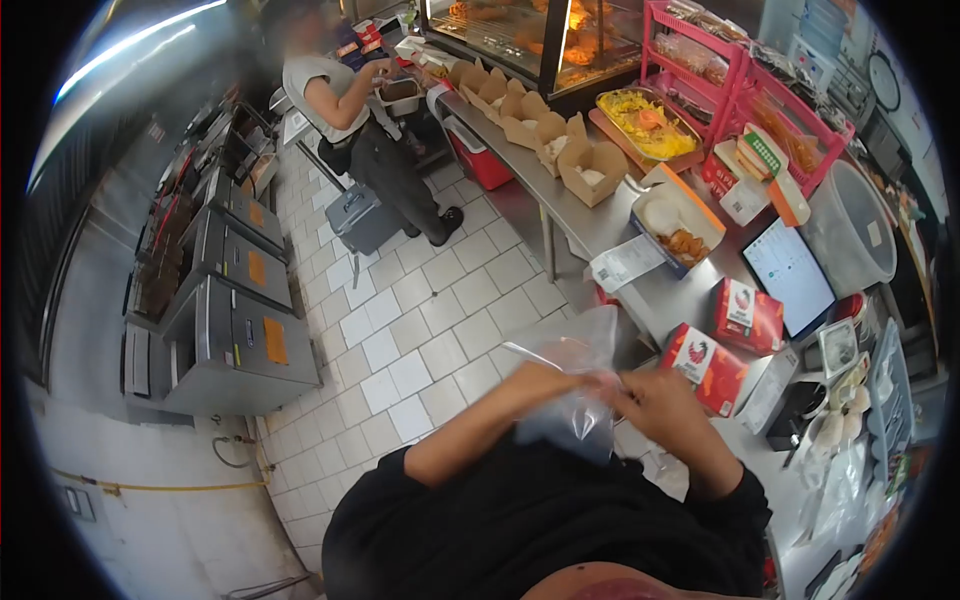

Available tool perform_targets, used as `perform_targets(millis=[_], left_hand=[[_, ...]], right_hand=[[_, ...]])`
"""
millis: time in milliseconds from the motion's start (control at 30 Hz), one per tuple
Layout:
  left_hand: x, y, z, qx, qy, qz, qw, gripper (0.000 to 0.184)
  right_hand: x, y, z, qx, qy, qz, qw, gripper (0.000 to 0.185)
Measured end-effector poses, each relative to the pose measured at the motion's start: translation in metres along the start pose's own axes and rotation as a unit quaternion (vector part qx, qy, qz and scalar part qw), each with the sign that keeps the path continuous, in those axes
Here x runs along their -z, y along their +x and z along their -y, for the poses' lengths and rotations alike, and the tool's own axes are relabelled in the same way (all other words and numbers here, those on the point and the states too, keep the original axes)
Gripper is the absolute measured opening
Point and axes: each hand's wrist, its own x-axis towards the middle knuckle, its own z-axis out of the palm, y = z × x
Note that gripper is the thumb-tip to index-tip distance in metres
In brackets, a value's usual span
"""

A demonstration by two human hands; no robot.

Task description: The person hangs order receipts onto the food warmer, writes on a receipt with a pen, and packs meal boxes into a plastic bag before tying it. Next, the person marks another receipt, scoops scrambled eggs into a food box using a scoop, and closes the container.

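A clear plastic bag (572, 425) hangs in front of my chest, its upper part spread above my fingers. My left hand (550, 382) pinches it from one side, and my right hand (652, 402) grips it from the other, close together at the middle of the bag. What is inside the bag, if anything, I cannot make out. To the right of my hands, two red and white boxes stand on the steel counter: a nearer box (706, 368) and a farther box (748, 315).
An open box with rice and fried food (676, 222) sits on the counter beside a receipt (628, 263). Several open cardboard boxes (592, 172) line the counter's far part. A tablet (788, 275) leans by a clear bin (850, 225). A co-worker (345, 110) stands farther back.
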Motion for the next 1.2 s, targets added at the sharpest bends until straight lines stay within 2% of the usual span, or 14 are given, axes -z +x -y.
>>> perform_targets(millis=[100,167,267,300,367,533,600,633,667,767,867,967,1067,1200], left_hand=[[0.07,-0.012,0.023,-0.021,0.104,-0.285,0.953,0.017],[0.099,-0.019,0.025,-0.027,0.274,-0.347,0.897,0.039],[0.112,-0.028,0.029,-0.087,0.274,-0.41,0.866,0.027],[0.109,-0.026,0.025,-0.081,0.276,-0.393,0.874,0.027],[0.094,-0.018,0.013,-0.062,-0.157,-0.358,0.918,0.02],[0.058,-0.004,0.039,-0.034,-0.069,-0.131,0.988,0.026],[0.042,-0.001,0.038,-0.002,-0.127,-0.108,0.986,0.024],[0.037,0.006,0.028,0.07,-0.352,-0.18,0.916,0.024],[0.061,0.006,0.047,0.008,-0.333,-0.071,0.94,0.019],[0.049,0.005,0.046,0.051,-0.376,-0.054,0.923,0.018],[0.027,0.009,0.044,0.024,-0.47,0.139,0.871,0.018],[-0.011,0.0,0.019,0.135,-0.269,-0.053,0.952,0.022],[-0.021,-0.003,0.036,0.137,-0.284,0.184,0.931,0.024],[-0.049,0.018,0.033,0.082,-0.158,-0.009,0.984,0.02]], right_hand=[[-0.033,0.029,-0.042,-0.029,0.053,-0.082,0.995,0.027],[-0.042,0.042,-0.057,-0.162,0.093,-0.12,0.975,0.022],[-0.064,0.038,-0.034,-0.135,0.094,-0.218,0.962,0.019],[-0.066,0.037,-0.03,-0.157,0.007,-0.219,0.963,0.012],[-0.091,0.046,-0.042,-0.081,0.14,-0.346,0.924,0.012],[-0.124,0.043,-0.025,-0.05,0.21,-0.344,0.914,0.04],[-0.129,0.036,-0.023,-0.189,0.263,-0.246,0.913,0.038],[-0.127,0.028,-0.027,-0.238,0.222,-0.267,0.907,0.033],[-0.123,0.02,-0.033,-0.25,0.221,-0.276,0.902,0.033],[-0.109,-0.006,-0.05,-0.274,0.103,-0.299,0.908,0.026],[-0.098,-0.03,-0.056,-0.259,0.189,-0.398,0.859,0.011],[-0.082,-0.06,-0.061,-0.29,0.19,-0.522,0.779,0.019],[-0.077,-0.085,-0.07,-0.257,0.429,-0.555,0.665,0.022],[-0.064,-0.106,-0.054,-0.231,0.74,-0.433,0.46,0.028]])
